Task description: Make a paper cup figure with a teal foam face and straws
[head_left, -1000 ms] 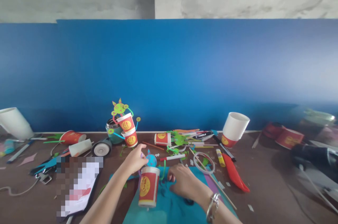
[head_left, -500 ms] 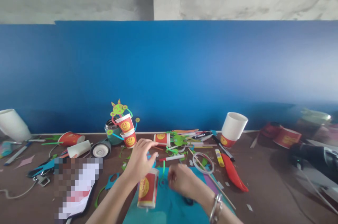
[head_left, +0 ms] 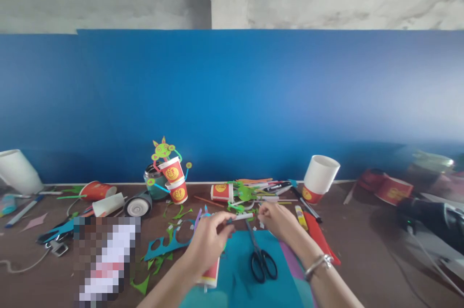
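Red paper cup (head_left: 210, 276), pale edge at its near end, mostly hidden by left hand (head_left: 208, 240); sits at left part of blue-green sheet (head_left: 235, 250), standing or lying unclear. Blue paper ear (head_left: 206, 209) pokes up just past the hand, purple strip (head_left: 197, 219) beside it. White marker (head_left: 243, 216) lies roughly crosswise beyond sheet, between both hands, left end by left fingertips (head_left: 232, 216), contact unclear.
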`<action>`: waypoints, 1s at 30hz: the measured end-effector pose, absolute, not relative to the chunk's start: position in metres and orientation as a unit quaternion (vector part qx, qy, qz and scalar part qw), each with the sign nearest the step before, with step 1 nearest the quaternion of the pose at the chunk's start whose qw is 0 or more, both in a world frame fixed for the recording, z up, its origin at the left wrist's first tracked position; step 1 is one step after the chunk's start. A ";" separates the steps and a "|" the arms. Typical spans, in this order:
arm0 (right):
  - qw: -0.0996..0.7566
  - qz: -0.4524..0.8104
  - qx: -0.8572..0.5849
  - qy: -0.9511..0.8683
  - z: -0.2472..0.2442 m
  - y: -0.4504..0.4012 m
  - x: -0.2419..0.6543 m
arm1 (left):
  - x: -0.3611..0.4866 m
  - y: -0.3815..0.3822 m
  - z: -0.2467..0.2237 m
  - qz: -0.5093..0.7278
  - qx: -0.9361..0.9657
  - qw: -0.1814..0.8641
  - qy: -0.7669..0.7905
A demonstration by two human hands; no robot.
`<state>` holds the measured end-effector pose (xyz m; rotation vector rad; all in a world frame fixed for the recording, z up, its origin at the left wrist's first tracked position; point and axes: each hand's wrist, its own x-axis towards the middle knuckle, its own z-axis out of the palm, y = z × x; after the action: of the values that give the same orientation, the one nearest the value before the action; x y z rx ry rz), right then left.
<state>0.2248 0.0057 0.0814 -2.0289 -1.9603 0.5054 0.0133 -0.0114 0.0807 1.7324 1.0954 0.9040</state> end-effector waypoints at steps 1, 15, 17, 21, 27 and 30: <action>0.122 0.150 -0.722 -0.665 0.078 0.008 0.231 | 0.014 -0.012 0.083 0.388 0.636 0.503 0.439; 0.272 0.224 -0.530 -0.771 0.098 -0.008 0.197 | 0.021 -0.015 0.078 0.452 0.644 0.451 0.421; 0.311 0.239 -0.501 -0.771 0.101 -0.014 0.189 | 0.022 -0.019 0.079 0.438 0.670 0.425 0.422; 0.340 0.255 -0.490 -0.761 0.102 -0.018 0.183 | 0.023 -0.026 0.080 0.422 0.685 0.396 0.444; 0.323 0.248 -0.490 -0.771 0.103 -0.019 0.186 | 0.024 -0.022 0.074 0.428 0.678 0.370 0.470; 0.303 0.231 -0.489 -0.784 0.104 -0.022 0.184 | 0.023 -0.014 0.071 0.442 0.660 0.374 0.479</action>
<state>0.1844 -0.0223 0.1037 -1.2976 -2.0792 0.6135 0.0230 -0.0144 0.0708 1.6908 1.2265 1.1323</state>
